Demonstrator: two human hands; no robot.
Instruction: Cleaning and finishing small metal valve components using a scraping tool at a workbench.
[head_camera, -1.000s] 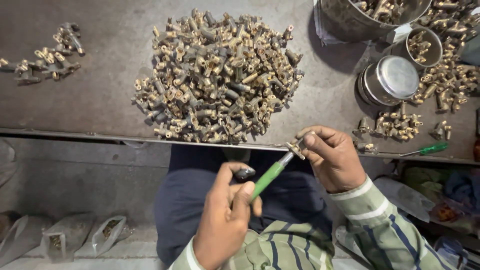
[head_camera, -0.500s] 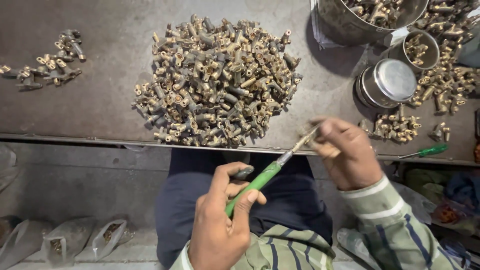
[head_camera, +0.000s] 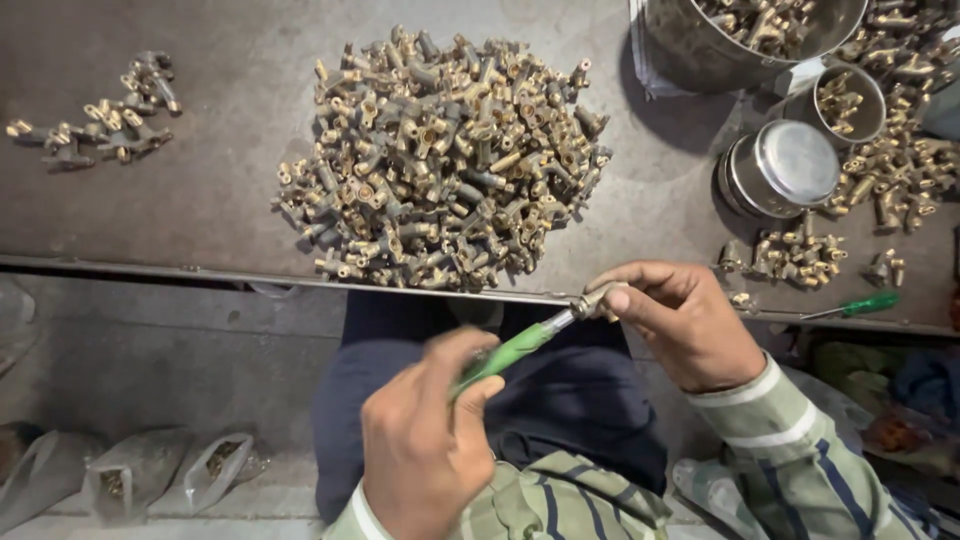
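Below the tabletop (head_camera: 200, 215) edge, over the lap: left hand (head_camera: 425, 450) clamped on a green-handled screwdriver (head_camera: 510, 350), tip meeting a small brass fitting (head_camera: 592, 299) pinched in the right hand (head_camera: 680, 320). Beyond, on the tabletop, 1 big heap of brass fittings (head_camera: 440, 160), steel containers (head_camera: 780, 170) at right.

Small brass fitting (head_camera: 592, 299): mostly covered by right hand (head_camera: 680, 322) fingers; shape unclear.
Left hand (head_camera: 425, 450): motion-blurred around green-handled screwdriver (head_camera: 512, 350).
Large steel bucket (head_camera: 690, 50), beyond fitting: cut off by top edge.
Clear plastic bags (head_camera: 130, 475), far left of fitting: contents too small to tell.
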